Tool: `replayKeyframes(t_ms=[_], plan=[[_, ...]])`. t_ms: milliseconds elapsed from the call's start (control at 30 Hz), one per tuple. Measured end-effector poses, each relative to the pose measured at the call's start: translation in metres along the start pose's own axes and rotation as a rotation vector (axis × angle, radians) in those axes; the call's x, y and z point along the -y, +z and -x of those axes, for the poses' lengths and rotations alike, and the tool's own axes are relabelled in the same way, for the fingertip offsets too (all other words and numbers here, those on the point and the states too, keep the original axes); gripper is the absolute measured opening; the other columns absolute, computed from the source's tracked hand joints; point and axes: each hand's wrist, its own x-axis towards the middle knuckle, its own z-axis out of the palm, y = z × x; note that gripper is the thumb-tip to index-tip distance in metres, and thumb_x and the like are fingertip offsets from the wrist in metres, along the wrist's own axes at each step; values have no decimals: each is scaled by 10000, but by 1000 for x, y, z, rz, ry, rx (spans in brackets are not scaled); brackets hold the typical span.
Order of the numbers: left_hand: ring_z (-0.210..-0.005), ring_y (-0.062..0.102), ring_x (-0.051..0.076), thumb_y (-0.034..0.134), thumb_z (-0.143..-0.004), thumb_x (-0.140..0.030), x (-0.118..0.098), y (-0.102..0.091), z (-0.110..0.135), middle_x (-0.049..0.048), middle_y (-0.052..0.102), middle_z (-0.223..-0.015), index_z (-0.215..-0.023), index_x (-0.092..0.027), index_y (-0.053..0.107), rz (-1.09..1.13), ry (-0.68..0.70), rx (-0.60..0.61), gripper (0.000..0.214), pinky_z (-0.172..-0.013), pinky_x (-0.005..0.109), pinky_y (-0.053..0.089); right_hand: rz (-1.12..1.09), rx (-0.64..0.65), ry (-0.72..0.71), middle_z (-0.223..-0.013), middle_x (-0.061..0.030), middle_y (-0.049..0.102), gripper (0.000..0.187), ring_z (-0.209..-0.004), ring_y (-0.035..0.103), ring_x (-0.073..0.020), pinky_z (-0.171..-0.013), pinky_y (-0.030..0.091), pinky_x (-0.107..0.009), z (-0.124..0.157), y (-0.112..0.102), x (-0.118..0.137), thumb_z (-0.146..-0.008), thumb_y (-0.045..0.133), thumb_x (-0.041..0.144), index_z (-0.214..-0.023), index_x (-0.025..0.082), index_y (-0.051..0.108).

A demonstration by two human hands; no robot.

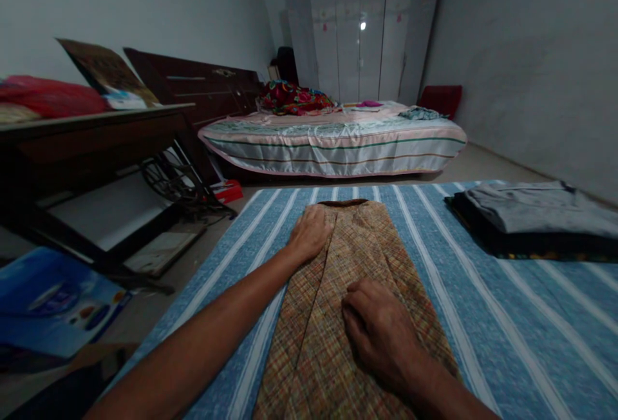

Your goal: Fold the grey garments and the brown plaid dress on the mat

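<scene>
A brown checked garment [386,246] lies folded lengthwise on a blue and white striped sheet [483,291]. My left hand [309,233] rests flat on the garment's far left edge, fingers stretched forward and together. My right hand [379,330] presses on the middle of the garment, closer to me, with its fingers curled under. Nothing shows inside either hand.
Folded grey and dark clothes [535,217] are stacked on the sheet at the right. A striped bed [333,140] with bright cloth stands beyond. At the left stands a dark sewing-machine table [96,143], with a blue box [53,304] on the floor. White wardrobes [360,37] line the back wall.
</scene>
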Motion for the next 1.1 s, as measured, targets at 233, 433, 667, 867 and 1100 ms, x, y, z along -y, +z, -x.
replayKeyframes(t_ms=[233, 433, 667, 867, 1100], plan=[[-1468, 84, 310, 266, -958, -555, 9, 16, -2, 150, 149, -1593, -1490, -134, 249, -20, -118, 280, 678, -1138, 557, 145, 16, -2, 9, -866, -39, 585, 128, -849, 522, -182, -792, 395, -331, 0, -1, 2, -895, 475, 148, -802, 200, 546], [-1449, 182, 310, 287, -974, -498, 8, 5, -1, 139, 240, -1573, -1454, -196, 316, 24, -113, 225, 568, -1102, 591, 199, 22, -13, 15, -847, -35, 586, 129, -829, 524, -177, -781, 397, -323, -2, -1, 3, -887, 482, 139, -792, 200, 544], [-1456, 159, 309, 334, -971, -488, -21, -11, 17, 145, 233, -1575, -1415, -177, 395, 0, 47, 107, 545, -1144, 522, 148, 30, -8, 18, -848, -33, 579, 136, -831, 517, -176, -780, 394, -323, -3, -1, 2, -887, 479, 146, -781, 199, 546], [-1471, 75, 288, 320, -959, -554, -43, -4, 17, 131, 135, -1597, -1482, -186, 306, 51, 200, 298, 640, -1154, 526, 85, 5, -26, 5, -858, -40, 590, 132, -837, 517, -179, -781, 399, -324, -2, -2, 1, -891, 478, 158, -800, 194, 567], [-1468, 93, 296, 359, -959, -535, -43, 7, 14, 143, 136, -1592, -1497, -180, 273, 38, 202, 393, 650, -1153, 536, 86, 48, -99, -59, -874, -59, 596, 122, -860, 519, -194, -792, 404, -343, -1, -6, 3, -887, 491, 169, -830, 191, 597]])
